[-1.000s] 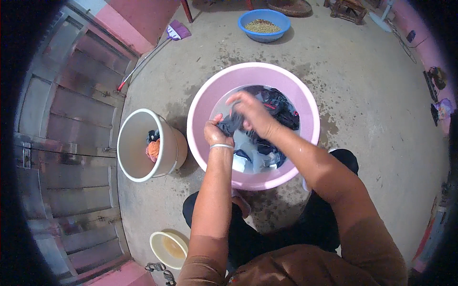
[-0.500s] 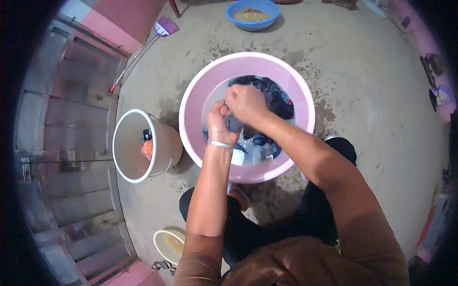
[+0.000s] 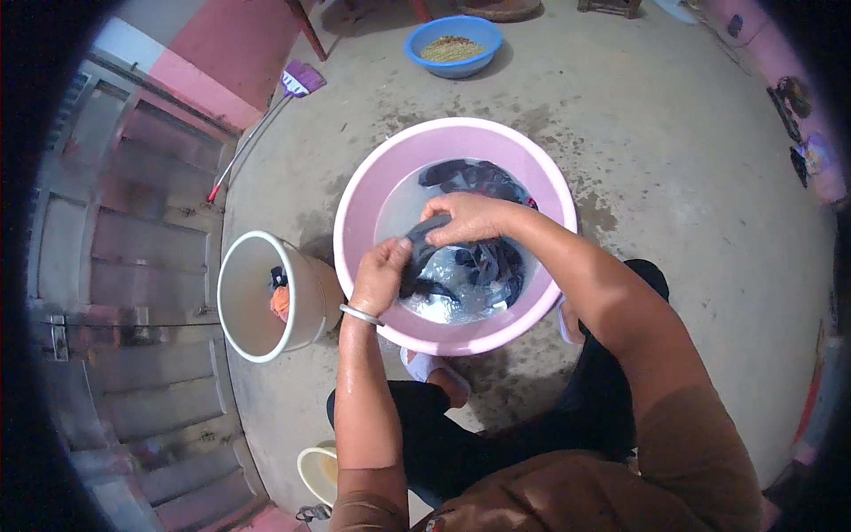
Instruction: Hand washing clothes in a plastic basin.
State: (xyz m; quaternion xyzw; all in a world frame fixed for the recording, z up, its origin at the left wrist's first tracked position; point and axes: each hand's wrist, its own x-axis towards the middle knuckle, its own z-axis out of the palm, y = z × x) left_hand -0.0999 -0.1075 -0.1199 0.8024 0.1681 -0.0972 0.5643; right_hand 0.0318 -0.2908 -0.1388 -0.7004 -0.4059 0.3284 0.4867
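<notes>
Cloth (image 3: 422,248), dark, gripped by my left hand (image 3: 381,273) and right hand (image 3: 467,219), could slip if wetness loosens either hold, splashing into the pink tub (image 3: 366,199).

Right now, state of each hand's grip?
Left hand: closed, holding the dark grey fabric cloth over the round pink tub.
Right hand: closed, holding the same cloth.
</notes>
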